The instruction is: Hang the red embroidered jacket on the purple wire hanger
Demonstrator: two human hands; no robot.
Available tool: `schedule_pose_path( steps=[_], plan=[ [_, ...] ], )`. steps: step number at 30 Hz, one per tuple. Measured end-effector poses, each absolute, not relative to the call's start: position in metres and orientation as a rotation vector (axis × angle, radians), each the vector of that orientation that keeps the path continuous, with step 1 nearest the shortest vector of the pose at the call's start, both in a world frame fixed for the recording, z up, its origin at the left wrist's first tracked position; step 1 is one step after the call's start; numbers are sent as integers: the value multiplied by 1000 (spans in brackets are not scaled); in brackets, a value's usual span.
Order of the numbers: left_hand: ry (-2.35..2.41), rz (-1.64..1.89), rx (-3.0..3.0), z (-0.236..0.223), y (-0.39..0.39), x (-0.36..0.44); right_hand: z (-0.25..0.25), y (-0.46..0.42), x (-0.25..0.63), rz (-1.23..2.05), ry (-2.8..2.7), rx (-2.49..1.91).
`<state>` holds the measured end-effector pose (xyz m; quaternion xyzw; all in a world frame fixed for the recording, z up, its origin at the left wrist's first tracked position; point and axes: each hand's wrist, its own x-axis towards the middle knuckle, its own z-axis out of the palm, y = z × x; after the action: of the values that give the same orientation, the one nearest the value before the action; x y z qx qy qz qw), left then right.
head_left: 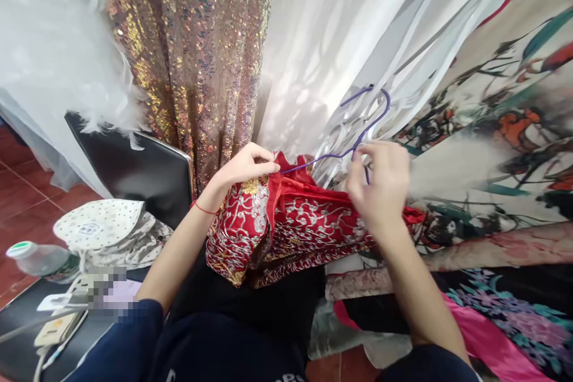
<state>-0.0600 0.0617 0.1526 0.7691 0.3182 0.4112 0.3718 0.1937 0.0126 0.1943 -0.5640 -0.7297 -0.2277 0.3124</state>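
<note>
A red embroidered garment point(313, 215) with silver and gold patterning lies gathered over my lap. One end of a purple wire hanger point(329, 157) reaches into its red collar area, and the hook points up and away from me. My left hand point(250, 164) pinches the garment's upper edge at that end of the hanger. At the hanger's neck is my right hand point(380, 185), a little smeared by motion, its fingers closed around the wire. Part of the hanger's right arm is hidden behind those fingers.
Sequined fabric point(201, 59) and white cloth point(322, 42) hang ahead. Painted-pattern fabric point(505, 131) fills the right side. To the left, a black chair point(134, 161) carries a dotted cloth hat point(102, 227), a plastic bottle point(45, 256) and a power strip point(60, 325).
</note>
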Motion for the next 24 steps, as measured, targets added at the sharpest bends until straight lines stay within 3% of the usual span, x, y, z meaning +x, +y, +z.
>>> schedule_pose_path(
  steps=[2,6,8,17,24],
  plan=[
    [794,1074,1959,156,62,-57,200,11,220,-310,-1803,-1581],
    [743,1146,1901,159,71,-47,213,30,257,896,-1948,-1610],
    [739,1215,1852,161,74,-41,217,40,264,1228,-1948,-1533],
    [524,1350,1794,206,64,-1,227,45,245,988,-2055,-1497],
    [594,1481,1938,209,51,16,204,65,243,697,-2397,-1450]
  ],
)
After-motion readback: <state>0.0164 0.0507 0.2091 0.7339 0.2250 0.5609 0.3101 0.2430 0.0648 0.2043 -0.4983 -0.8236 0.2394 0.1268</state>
